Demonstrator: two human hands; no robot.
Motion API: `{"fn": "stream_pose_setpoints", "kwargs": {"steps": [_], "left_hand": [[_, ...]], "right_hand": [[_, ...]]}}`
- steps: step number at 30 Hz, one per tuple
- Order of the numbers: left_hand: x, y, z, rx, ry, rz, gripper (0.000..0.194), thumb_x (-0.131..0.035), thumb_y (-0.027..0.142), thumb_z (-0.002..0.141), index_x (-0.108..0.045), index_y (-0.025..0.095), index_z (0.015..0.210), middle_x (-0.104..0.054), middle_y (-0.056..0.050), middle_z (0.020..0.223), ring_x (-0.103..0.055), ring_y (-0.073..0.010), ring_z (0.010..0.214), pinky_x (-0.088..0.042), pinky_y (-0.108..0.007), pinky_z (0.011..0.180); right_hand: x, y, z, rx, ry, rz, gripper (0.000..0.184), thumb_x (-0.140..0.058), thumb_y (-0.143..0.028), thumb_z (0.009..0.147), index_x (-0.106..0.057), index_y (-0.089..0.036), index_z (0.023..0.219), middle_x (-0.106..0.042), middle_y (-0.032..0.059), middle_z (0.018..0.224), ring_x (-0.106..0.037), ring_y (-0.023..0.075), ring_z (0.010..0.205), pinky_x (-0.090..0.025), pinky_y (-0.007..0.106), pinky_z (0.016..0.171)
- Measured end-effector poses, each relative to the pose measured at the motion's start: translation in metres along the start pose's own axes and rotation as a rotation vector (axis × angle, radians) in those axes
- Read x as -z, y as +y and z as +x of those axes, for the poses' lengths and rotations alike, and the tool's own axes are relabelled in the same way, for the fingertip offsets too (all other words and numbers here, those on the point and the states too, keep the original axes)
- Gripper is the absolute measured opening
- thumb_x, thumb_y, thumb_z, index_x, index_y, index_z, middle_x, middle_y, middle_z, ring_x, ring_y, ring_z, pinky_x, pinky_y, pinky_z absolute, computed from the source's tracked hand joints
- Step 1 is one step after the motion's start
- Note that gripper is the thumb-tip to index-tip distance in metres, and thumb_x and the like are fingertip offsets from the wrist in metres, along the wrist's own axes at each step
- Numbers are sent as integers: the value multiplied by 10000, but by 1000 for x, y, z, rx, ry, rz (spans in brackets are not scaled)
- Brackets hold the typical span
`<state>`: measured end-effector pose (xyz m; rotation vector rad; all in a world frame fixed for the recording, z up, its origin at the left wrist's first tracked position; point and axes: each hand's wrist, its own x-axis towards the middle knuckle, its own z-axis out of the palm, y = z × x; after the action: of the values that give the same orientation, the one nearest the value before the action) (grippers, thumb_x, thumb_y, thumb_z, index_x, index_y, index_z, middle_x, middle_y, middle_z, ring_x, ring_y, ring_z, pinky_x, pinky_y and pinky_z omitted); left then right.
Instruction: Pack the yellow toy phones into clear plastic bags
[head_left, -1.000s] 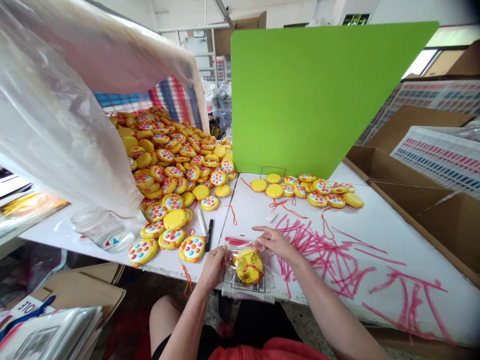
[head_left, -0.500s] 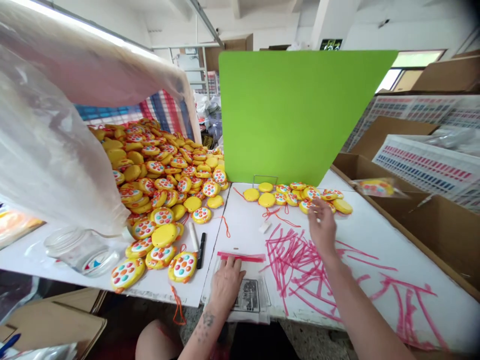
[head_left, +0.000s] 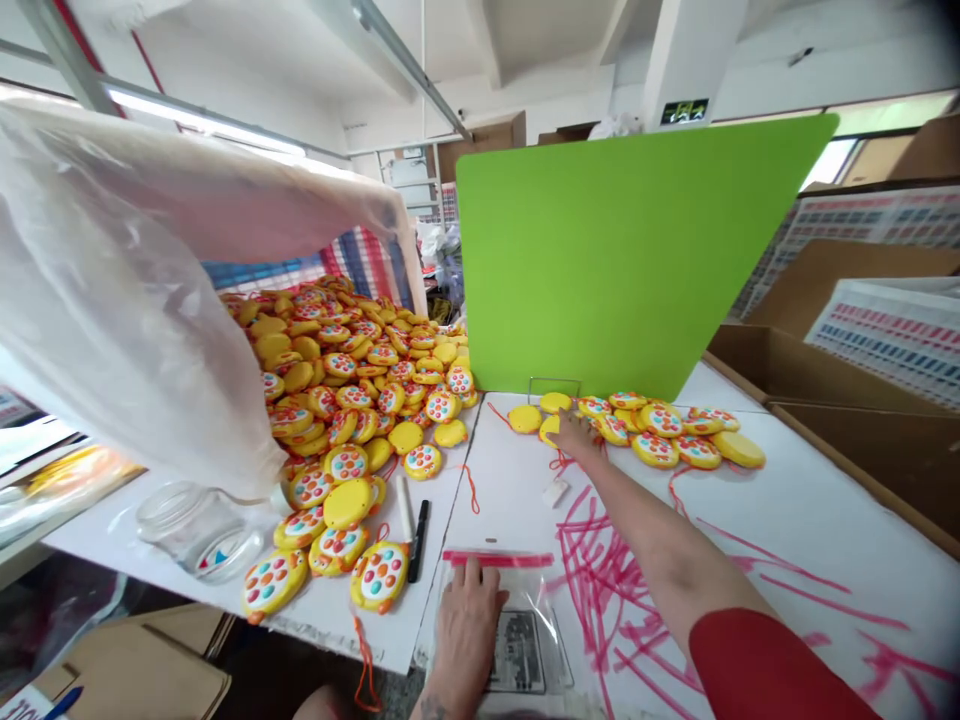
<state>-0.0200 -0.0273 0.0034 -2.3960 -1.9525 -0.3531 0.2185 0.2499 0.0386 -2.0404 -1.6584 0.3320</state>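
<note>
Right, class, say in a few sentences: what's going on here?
A person's left hand lies on clear bags at the table's near edge. The right hand reaches out to a yellow toy in the group before the green board; whether it grips the toy is unclear. A big heap of similar toys sits to the left, with two pens beside it.

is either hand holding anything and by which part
Left hand rests on a clear bag by its pink strip; right hand covers the right edge of a yellow toy, but a hold cannot be told.
</note>
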Motion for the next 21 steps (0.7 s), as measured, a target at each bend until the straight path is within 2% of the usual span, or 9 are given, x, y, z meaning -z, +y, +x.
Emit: {"fn": "stream_pose_setpoints", "kwargs": {"steps": [3,5,9,11,13,15,17,19,21], "left_hand": [[-4,-5,1,-151,151,-35,125,-538,109,863,-579,200,938,-593,-52,1047,-556,-260,994,-473,-456,856],[-6,-7,2,-261,233,-91,140,-504,74,869,-557,186,935,-596,-54,1056,-540,-250,1049,-404,-509,990],[-6,-7,4,-339,228,-149,175,-416,49,897,-531,179,873,-576,-18,827,-566,-188,838,-345,-515,1062],[-5,-5,6,-317,186,-133,201,-404,32,886,-544,176,876,-579,-26,818,-561,-196,817,-377,-501,1029],[-4,-3,7,-262,149,-138,196,-412,47,885,-563,169,913,-602,-52,866,-565,-219,857,-422,-476,964],[-6,-2,6,-173,142,-216,233,-426,91,899,-551,156,1084,-619,-68,908,-569,-228,877,-458,-439,890],[-9,-1,4,-88,160,-350,417,-450,137,908,-405,135,1322,-625,-64,915,-569,-213,866,-471,-394,840],[-12,-1,1,-51,171,-445,564,-483,180,909,-260,119,1424,-624,-52,901,-561,-202,856,-466,-368,827],[-13,-2,-1,-71,164,-444,555,-500,214,912,-285,121,1415,-627,-63,935,-550,-211,891,-447,-380,848]], "right_hand": [[2,-2,-6,38,6,27,691,-785,-215,662,-498,-111,1281,-444,229,1333,-371,391,1287,-276,521,1053],[7,-2,-14,103,3,67,588,-770,-174,651,-548,-136,1195,-470,184,1300,-425,325,1252,-339,409,1027],[22,-6,-43,186,3,188,457,-679,-169,714,-537,-167,1148,-549,125,1182,-536,267,1115,-419,377,954],[31,-8,-65,213,3,263,480,-656,-237,748,-488,-181,1194,-579,94,1133,-570,244,1048,-455,379,918],[41,-9,-93,262,-39,475,531,-656,-300,752,-454,-200,1233,-583,73,1134,-587,225,1005,-493,363,864],[50,-9,-127,309,-163,779,563,-687,-331,729,-467,-214,1234,-584,61,1132,-590,220,981,-516,343,808],[56,-7,-162,330,-344,1015,535,-724,-332,714,-518,-220,1195,-599,47,1087,-589,218,953,-518,325,771],[55,-4,-193,320,-485,1104,476,-739,-332,724,-557,-220,1149,-613,37,1037,-589,206,922,-509,307,759],[45,-3,-214,281,-520,1172,436,-741,-348,736,-569,-220,1116,-618,36,1023,-591,200,906,-504,304,766]]}}
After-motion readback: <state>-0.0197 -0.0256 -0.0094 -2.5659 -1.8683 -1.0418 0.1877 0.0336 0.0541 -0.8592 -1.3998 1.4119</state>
